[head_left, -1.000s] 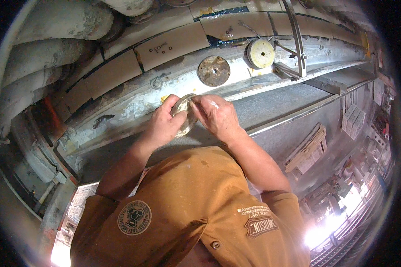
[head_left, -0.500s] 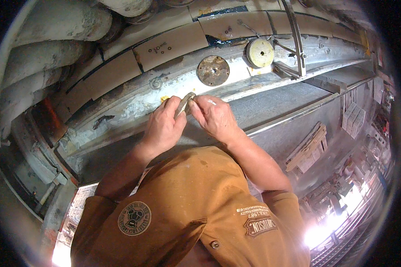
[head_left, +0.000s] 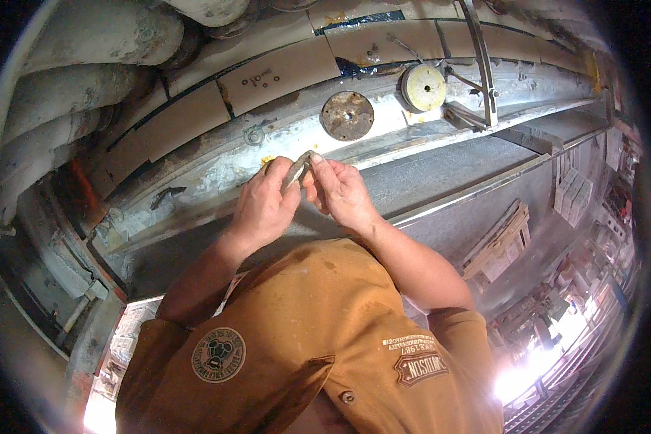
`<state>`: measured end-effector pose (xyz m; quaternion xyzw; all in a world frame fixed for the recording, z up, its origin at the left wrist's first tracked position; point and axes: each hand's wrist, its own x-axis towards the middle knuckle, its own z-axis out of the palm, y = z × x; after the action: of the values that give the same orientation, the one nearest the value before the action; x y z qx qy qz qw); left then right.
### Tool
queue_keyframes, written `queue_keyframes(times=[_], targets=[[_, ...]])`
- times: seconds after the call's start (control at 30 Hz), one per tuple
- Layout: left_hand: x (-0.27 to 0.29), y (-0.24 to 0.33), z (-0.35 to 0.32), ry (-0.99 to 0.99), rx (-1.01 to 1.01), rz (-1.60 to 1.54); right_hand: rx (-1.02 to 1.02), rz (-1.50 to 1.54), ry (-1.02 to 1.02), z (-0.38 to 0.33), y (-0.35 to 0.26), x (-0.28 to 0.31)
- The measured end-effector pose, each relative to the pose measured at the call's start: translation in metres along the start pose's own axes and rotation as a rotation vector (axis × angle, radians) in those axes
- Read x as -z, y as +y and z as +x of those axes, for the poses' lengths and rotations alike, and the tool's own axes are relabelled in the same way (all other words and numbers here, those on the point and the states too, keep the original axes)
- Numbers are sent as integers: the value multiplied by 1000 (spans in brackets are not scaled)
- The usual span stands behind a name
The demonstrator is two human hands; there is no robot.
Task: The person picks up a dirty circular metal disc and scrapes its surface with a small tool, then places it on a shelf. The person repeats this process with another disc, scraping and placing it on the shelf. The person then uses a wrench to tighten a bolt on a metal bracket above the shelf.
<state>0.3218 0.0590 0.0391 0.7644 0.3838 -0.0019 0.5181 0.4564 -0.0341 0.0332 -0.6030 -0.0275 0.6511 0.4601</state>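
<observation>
Grey thin piece (head_left: 297, 171), tilted nearly edge-on between left hand (head_left: 264, 205) and right hand (head_left: 346, 194): we see the left fingers closed on it, the right half curled, thumb at its upper end, whether gripping we cannot tell; a rusty disc (head_left: 348, 124) and yellow wheel (head_left: 421, 92) appear beyond

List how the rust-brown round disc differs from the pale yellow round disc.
The rust-brown round disc is darkly blotched; the pale yellow round disc is lighter and more even. The brown one looks thin and flat, while the yellow one shows a thick side. Both have a central hole.
</observation>
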Motion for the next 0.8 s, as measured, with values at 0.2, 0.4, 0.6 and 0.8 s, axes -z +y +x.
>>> queue_keyframes(times=[0.2,0.4,0.6,0.8], targets=[[1,-3,1,-36,66,-93,188,-433,117,4,4,5],[2,0,4,-125,178,-202,634,-925,203,-2,-6,9],[-4,-6,1,-92,116,-164,548,-1049,192,-1,-3,11],[-3,-7,2,-68,132,-180,422,-977,159,1,-2,7]])
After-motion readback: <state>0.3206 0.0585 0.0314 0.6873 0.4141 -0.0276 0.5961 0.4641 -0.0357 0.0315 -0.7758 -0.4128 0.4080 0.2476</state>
